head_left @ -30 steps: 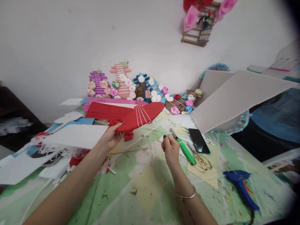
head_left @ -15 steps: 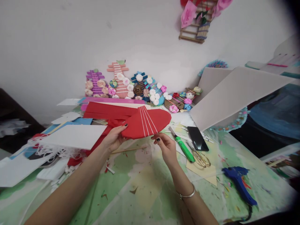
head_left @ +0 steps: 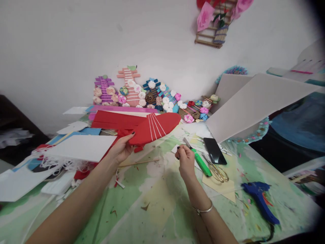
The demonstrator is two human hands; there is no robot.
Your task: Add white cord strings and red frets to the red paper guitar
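My left hand (head_left: 122, 149) grips the near left edge of a red covered oval piece (head_left: 142, 133), thumb on top. Several white cords (head_left: 156, 127) fan across the face of this piece. It is held above the table, its right end tipped up. My right hand (head_left: 186, 159) is apart from it, to the right, with the fingers curled and the fingertips pinched together. Whatever those fingertips may hold is too small to make out. Just right of that hand lie a green-handled knife (head_left: 201, 163) and gold-handled scissors (head_left: 219, 173).
A black phone (head_left: 214, 151) lies beyond the scissors, and a blue glue gun (head_left: 260, 200) at the right. White board (head_left: 83, 147) and tangled white cord (head_left: 67, 165) are at the left. Red strips (head_left: 116, 120) lie behind the held piece. Flower-trimmed guitar-shaped crafts (head_left: 132, 89) line the wall.
My right hand has drawn away from the cords' lower ends, toward the right and slightly down, and its fingers have closed. The red piece has shifted a little left and tilted up at its right end.
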